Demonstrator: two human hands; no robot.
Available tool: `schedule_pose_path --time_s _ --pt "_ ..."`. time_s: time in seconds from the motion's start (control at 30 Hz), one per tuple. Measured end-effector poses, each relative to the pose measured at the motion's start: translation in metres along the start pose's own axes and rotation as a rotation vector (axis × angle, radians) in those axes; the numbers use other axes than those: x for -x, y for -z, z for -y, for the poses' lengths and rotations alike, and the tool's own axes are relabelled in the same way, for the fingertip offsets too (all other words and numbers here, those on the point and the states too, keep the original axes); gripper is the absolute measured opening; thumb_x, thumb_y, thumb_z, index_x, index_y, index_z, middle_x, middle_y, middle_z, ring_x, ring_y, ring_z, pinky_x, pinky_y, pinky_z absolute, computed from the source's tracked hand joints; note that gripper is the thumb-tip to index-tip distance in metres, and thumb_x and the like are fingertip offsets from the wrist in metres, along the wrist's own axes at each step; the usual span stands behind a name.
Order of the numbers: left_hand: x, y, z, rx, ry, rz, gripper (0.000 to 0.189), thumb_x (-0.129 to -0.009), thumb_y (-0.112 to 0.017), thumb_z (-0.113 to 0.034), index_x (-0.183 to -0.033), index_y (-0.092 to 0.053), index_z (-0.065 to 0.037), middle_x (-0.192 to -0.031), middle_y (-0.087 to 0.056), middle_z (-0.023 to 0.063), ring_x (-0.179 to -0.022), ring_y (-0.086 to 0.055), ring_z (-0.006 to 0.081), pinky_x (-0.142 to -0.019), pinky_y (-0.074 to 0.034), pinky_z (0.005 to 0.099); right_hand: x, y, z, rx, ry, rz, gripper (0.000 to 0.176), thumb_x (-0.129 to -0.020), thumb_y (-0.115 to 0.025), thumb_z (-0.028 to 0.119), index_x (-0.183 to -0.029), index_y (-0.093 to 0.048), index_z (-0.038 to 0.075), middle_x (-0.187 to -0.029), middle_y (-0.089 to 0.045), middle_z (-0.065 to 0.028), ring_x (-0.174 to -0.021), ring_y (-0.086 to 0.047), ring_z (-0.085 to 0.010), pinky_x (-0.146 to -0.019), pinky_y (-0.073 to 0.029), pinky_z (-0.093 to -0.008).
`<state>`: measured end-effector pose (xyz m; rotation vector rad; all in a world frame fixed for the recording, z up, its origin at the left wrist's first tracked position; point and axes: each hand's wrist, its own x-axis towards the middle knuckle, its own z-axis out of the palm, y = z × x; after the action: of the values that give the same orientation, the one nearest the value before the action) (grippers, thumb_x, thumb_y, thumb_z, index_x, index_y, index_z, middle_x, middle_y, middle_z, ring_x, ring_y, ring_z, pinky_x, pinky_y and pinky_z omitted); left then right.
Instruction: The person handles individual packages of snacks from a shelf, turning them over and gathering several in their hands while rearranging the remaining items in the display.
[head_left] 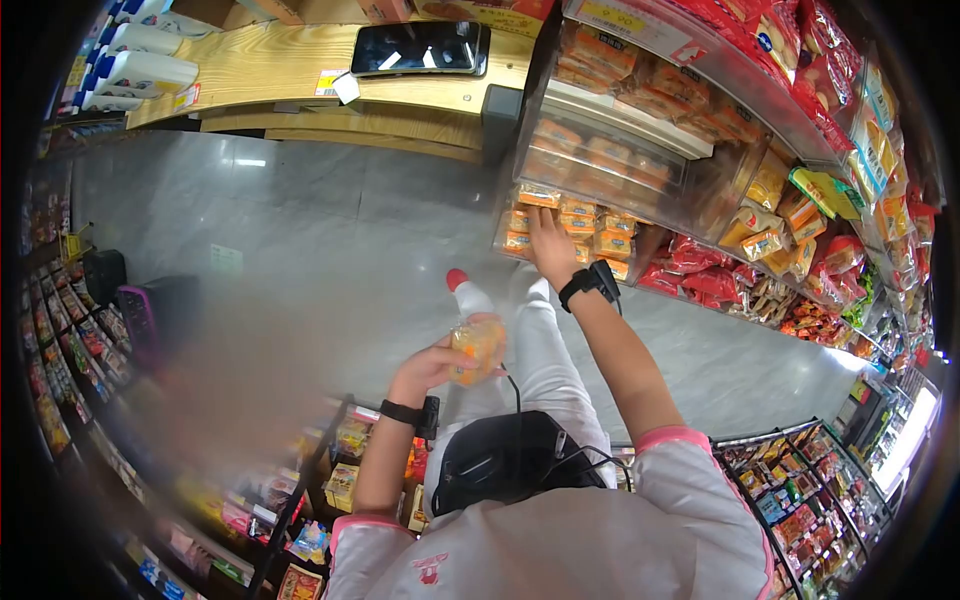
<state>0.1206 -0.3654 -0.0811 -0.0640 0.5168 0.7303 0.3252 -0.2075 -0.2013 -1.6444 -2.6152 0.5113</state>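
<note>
My left hand (432, 366) is closed around a clear-wrapped orange-yellow snack packet (477, 350), held in front of my body. Whether it is one packet or a few together is hard to see. On the right, my right hand (552, 247) reaches into a clear shelf bin (508, 205) of small orange-wrapped snack cakes (612, 243). Its fingertips are at a wrapped snack cake (539, 195) on the upper left of the stack and seem to grip it; the thumb is hidden. Both wrists wear black straps with small devices.
Clear bins of more orange packets (600, 150) rise above, with red snack bags (700, 270) to the right. A phone (418, 48) lies on the wooden counter (250, 60). Dark snack racks (800, 490) stand behind me. A blurred patch covers the lower left.
</note>
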Motion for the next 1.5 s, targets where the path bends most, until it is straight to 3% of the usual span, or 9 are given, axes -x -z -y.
schedule_pose_path --time_s 0.2,0.4,0.53,0.9,1.03,1.23,1.33,1.43,1.5 --pt "-0.007 0.002 0.015 -0.009 0.044 0.019 0.075 -0.077 -0.067 -0.004 -0.142 -0.031 -0.009 -0.120 -0.051 0.0096 -0.112 -0.054 0.0228 -0.101 -0.042 0.0536 -0.009 -0.033 0.005 0.192 -0.091 -0.010 0.032 -0.082 -0.057 0.011 -0.113 -0.051 0.008 -0.098 -0.056 -0.0101 -0.083 -0.066 -0.0289 -0.057 -0.056 -0.0439" --pt "-0.005 -0.004 0.022 -0.049 0.038 -0.011 0.074 -0.076 -0.067 -0.002 -0.141 -0.033 -0.007 -0.119 -0.052 0.0099 -0.108 -0.056 0.0242 -0.095 -0.046 0.0451 -0.007 -0.022 0.001 0.094 -0.061 0.046 0.035 -0.083 -0.058 0.010 -0.116 -0.047 0.009 -0.106 -0.052 -0.0149 -0.089 -0.064 -0.0333 -0.062 -0.056 -0.0430" --pt "0.005 -0.010 0.018 -0.090 0.027 -0.049 0.073 -0.076 -0.067 -0.001 -0.141 -0.034 -0.006 -0.118 -0.053 0.0105 -0.105 -0.057 0.0246 -0.091 -0.047 0.0391 -0.002 -0.003 -0.007 -0.072 -0.041 0.117 0.058 -0.074 -0.072 0.015 -0.121 -0.040 0.005 -0.112 -0.049 -0.0196 -0.096 -0.060 -0.0399 -0.078 -0.054 -0.0457" --pt "0.005 -0.010 0.025 -0.093 -0.018 -0.173 0.071 -0.075 -0.066 -0.004 -0.139 -0.036 -0.005 -0.118 -0.054 0.0100 -0.106 -0.058 0.0245 -0.093 -0.047 0.0375 -0.019 -0.003 -0.007 -0.129 -0.187 0.394 0.077 -0.070 -0.073 0.012 -0.136 -0.034 0.013 -0.111 -0.053 -0.0240 -0.104 -0.055 -0.0449 -0.087 -0.051 -0.0483" --pt "-0.004 -0.016 0.032 -0.091 -0.018 -0.196 0.068 -0.076 -0.065 -0.004 -0.138 -0.037 -0.004 -0.118 -0.054 0.0094 -0.107 -0.057 0.0239 -0.093 -0.048 0.0385 -0.015 -0.005 -0.012 -0.241 -0.162 0.324 0.090 -0.066 -0.078 0.021 -0.143 -0.032 0.018 -0.112 -0.058 -0.0248 -0.107 -0.055 -0.0437 -0.089 -0.047 -0.0480" --pt "-0.016 -0.031 0.031 -0.152 -0.025 -0.251 0.062 -0.078 -0.064 -0.004 -0.135 -0.039 -0.003 -0.117 -0.054 0.0084 -0.106 -0.058 0.0216 -0.092 -0.049 0.0382 -0.039 -0.008 -0.024 -0.290 -0.120 0.647 0.091 -0.066 -0.077 0.023 -0.145 -0.031 0.023 -0.123 -0.059 -0.0211 -0.114 -0.057 -0.0370 -0.094 -0.046 -0.0457" --pt "-0.022 -0.041 0.024 -0.140 -0.042 -0.254 0.058 -0.079 -0.064 -0.004 -0.133 -0.043 -0.002 -0.114 -0.056 0.0074 -0.103 -0.058 0.0208 -0.092 -0.049 0.0372 -0.041 -0.007 -0.031 -0.346 -0.058 0.651 0.091 -0.066 -0.076 0.022 -0.145 -0.030 0.021 -0.120 -0.061 -0.0225 -0.110 -0.060 -0.0355 -0.095 -0.044 -0.0436" --pt "-0.027 -0.040 0.019 -0.147 -0.047 -0.233 0.052 -0.081 -0.064 -0.005 -0.130 -0.046 0.000 -0.115 -0.058 0.0078 -0.105 -0.059 0.0215 -0.094 -0.048 0.0361 -0.045 -0.022 -0.035 -0.338 -0.026 0.716 0.107 -0.061 -0.081 0.029 -0.149 -0.023 0.018 -0.126 -0.058 -0.0218 -0.116 -0.056 -0.0339 -0.095 -0.045 -0.0425" --pt "-0.027 -0.042 0.017 -0.124 -0.044 -0.320 0.051 -0.081 -0.065 -0.006 -0.128 -0.047 0.001 -0.117 -0.059 0.0090 -0.106 -0.059 0.0218 -0.095 -0.047 0.0354 -0.043 -0.031 -0.035 -0.331 -0.073 0.721 0.103 -0.065 -0.078 0.029 -0.150 -0.020 0.020 -0.131 -0.055 -0.0215 -0.120 -0.054 -0.0336 -0.100 -0.041 -0.0443"
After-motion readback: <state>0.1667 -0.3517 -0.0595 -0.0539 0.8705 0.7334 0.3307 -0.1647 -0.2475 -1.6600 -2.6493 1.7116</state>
